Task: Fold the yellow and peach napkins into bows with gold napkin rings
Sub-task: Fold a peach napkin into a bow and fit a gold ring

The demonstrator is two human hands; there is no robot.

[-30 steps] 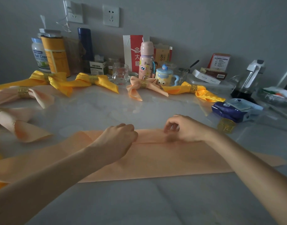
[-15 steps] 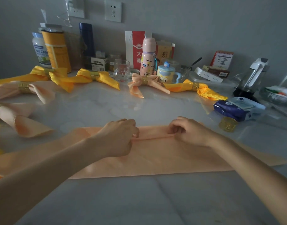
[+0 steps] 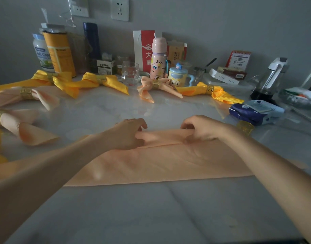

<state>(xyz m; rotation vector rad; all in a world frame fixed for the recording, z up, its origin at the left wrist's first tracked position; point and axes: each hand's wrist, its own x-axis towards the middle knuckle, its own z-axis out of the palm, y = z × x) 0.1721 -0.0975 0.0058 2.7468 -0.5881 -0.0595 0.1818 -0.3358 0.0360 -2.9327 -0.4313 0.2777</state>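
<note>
A peach napkin [image 3: 160, 162] lies spread as a long band across the middle of the marble table. My left hand [image 3: 128, 134] pinches its far folded edge left of centre. My right hand [image 3: 202, 129] pinches the same edge further right, fingers curled over the fold. A loose gold napkin ring [image 3: 244, 127] stands just right of my right wrist. Finished bows with gold rings lie around: yellow bows [image 3: 98, 81] at the back, a peach bow [image 3: 155, 86] at back centre, another yellow bow [image 3: 211, 91] to the right, and peach bows [image 3: 26, 94] at the left.
Bottles, tins, a glass mug [image 3: 130, 73], a pink flask [image 3: 158, 59] and a cartoon cup [image 3: 179, 77] line the back wall. A blue tissue pack [image 3: 255, 111] and a dark jug [image 3: 269, 80] sit at the right. The table's near part [image 3: 151, 213] is bare marble.
Both hands have shifted slightly away from me along with the napkin's far edge, which is now rolled over into a narrow fold between them.
</note>
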